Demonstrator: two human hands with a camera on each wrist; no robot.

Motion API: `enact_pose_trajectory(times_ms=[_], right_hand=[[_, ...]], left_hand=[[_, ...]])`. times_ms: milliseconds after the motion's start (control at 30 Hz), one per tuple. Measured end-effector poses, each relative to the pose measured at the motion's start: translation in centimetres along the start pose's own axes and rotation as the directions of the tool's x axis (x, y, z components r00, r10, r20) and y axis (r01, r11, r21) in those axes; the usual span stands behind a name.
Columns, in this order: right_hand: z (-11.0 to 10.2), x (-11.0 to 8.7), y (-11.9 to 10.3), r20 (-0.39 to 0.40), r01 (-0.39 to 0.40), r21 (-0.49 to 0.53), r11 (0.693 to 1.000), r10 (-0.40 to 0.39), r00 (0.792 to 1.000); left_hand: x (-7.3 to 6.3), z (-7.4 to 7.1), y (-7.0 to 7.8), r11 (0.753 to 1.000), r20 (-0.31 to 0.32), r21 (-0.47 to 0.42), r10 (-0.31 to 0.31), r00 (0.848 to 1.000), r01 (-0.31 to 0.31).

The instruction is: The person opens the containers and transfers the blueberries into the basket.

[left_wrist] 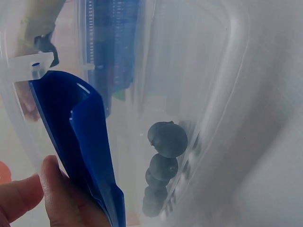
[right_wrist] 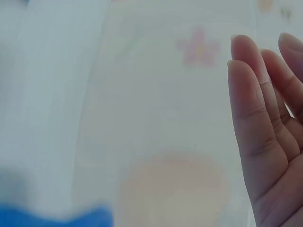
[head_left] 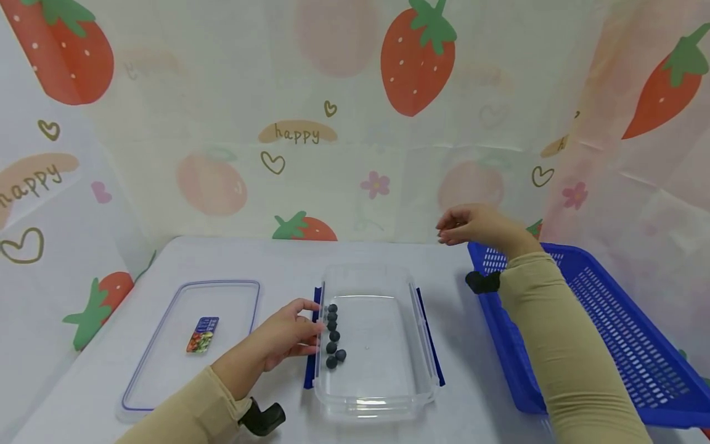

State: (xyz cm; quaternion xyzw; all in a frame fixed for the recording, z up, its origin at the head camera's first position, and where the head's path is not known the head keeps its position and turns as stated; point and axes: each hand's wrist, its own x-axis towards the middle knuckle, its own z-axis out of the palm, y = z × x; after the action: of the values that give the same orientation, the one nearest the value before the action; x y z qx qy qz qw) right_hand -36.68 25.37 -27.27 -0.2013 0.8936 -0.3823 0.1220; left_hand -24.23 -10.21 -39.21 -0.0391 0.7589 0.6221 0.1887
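A clear plastic box (head_left: 368, 345) with blue side flaps stands in the middle of the table. Several blueberries (head_left: 334, 336) lie in a row along its left wall, with one beside the row near the front. My left hand (head_left: 285, 333) touches the box's left side by the blue flap (left_wrist: 90, 137); in the left wrist view, its fingertips rest against that flap, the thumb apart from it. My right hand (head_left: 471, 225) is raised above the basket's far left corner, its fingers loosely bent in the head view. Nothing shows in it in the right wrist view.
A blue perforated basket (head_left: 627, 327) stands at the right, under the right forearm. To the left lies a clear lid (head_left: 161, 370) with a blue seal and a colourful label (head_left: 203, 335) on it. A printed strawberry cloth (head_left: 355, 172) hangs behind the table.
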Motion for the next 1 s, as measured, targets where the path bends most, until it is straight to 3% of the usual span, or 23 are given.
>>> enact_pose_trajectory(times_ms=[167, 367, 733, 1000], right_hand=[[3.5, 2.1, -2.7, 0.12, 0.069, 0.001, 0.998, -0.068, 0.99], [8.3, 4.0, -4.9, 0.263, 0.108, 0.003, 0.994, -0.105, 0.959], [15.4, 7.1, -5.5, 0.398, 0.06, -0.087, 0.994, -0.021, 0.917], [18.4, 8.8, -4.8, 0.419, -0.004, -0.14, 0.99, 0.062, 0.906]], left_hand=[[0.1, 0.0, 0.0, 1.0, 0.005, -0.007, 0.004, 1.0, -0.004], [0.2, -0.1, -0.1, 1.0, 0.007, -0.013, 0.0, 1.0, 0.0], [0.2, -0.2, -0.1, 1.0, 0.012, -0.002, -0.003, 1.0, 0.003], [0.1, -0.3, -0.2, 1.0, 0.02, -0.01, 0.005, 1.0, -0.005]])
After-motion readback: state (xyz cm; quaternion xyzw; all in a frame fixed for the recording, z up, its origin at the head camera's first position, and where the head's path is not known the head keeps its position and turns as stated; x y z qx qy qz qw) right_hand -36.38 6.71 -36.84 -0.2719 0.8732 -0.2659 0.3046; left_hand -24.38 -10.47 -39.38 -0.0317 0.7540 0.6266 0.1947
